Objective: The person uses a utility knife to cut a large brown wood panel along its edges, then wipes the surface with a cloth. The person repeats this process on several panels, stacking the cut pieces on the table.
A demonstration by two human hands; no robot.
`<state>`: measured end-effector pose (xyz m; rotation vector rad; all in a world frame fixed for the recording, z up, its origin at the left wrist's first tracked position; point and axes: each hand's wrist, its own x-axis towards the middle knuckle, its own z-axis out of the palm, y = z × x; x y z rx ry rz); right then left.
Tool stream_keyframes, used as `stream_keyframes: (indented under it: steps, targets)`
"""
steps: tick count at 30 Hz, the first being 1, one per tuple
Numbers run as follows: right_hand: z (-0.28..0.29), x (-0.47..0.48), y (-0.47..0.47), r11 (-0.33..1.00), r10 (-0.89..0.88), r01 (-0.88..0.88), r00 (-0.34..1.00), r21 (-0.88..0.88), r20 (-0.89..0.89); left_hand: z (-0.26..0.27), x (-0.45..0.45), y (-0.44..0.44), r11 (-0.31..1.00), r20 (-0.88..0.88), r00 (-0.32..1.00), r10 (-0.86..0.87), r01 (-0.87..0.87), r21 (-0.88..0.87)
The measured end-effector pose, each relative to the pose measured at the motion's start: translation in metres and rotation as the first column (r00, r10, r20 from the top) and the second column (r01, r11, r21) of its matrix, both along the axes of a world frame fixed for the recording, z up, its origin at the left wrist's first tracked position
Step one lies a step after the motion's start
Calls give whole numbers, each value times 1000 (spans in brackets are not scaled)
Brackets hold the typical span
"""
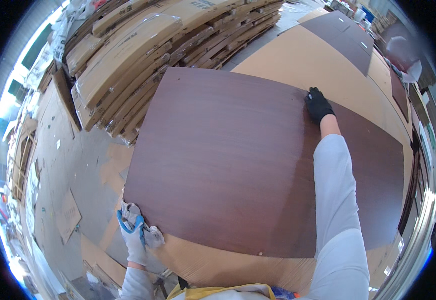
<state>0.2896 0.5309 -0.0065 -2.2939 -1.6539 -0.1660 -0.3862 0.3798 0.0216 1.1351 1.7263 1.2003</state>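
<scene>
A large dark brown wood-grain panel [225, 161] lies flat on cardboard [240, 258] in front of me. My left hand [132, 234], in a white and blue glove, is closed on a crumpled grey-white cloth [153, 236] at the panel's near left corner. Over the panel's far edge, right of the middle, reaches my right hand [318, 105] in a black glove. Its fingertips are at the edge; whether they grip it or only rest there I cannot tell. A small round spot [260, 254] shows at the panel's near edge.
Long flat cardboard cartons [128, 60] are stacked beyond the panel at the left. A cardboard sheet [289, 56] extends behind it, with another dark panel [340, 37] farther back. Cardboard pieces [69, 217] lie on the grey floor at left. Panels on edge [422, 217] stand at right.
</scene>
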Motion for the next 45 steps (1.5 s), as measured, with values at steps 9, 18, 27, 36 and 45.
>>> stream_keyframes:
  steps: [9,18,27,36,45]
  targets:
    - [15,3,-31,989,-104,97,993,-116,-55,-7,-29,39,977,19,984,-176,177,-121]
    - [2,44,-141,972,-218,215,976,-91,-27,2,2,94,945,18,950,-312,312,-97]
    - [6,122,-239,864,-475,445,876,-236,-89,1,95,105,887,-208,863,-461,437,-149]
    - [3,72,-274,839,-503,471,862,-274,-59,7,114,114,910,-275,868,-413,391,-136]
    - [38,-79,-432,947,-241,198,959,-255,-151,-8,103,113,912,-155,899,-411,409,-47]
